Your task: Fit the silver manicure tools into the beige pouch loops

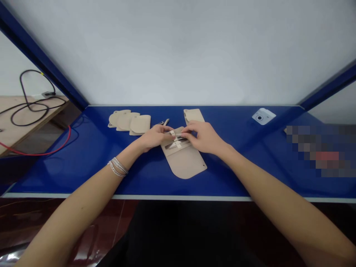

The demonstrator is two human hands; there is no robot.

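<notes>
An unfolded beige case (185,162) lies on the blue table, its rounded flap toward me. Several slim metal tools (174,143) sit across its middle under a pale strap (178,144). My left hand (157,137) is closed at the case's left edge, thumb and fingers by the strap. My right hand (203,136) has thumb and forefinger pinched on a small metal tool (182,138) at the case's right side; its exact kind is hidden by the fingers. Just beyond my left hand lie loose small metal tools (164,122).
Three folded beige cases (140,124) overlap at the back left. Another beige case (194,115) is behind my right hand. A white instant camera (263,116) stands at the back right. Black cable (27,107) and red cable (59,151) are at the left; the far right is pixelated.
</notes>
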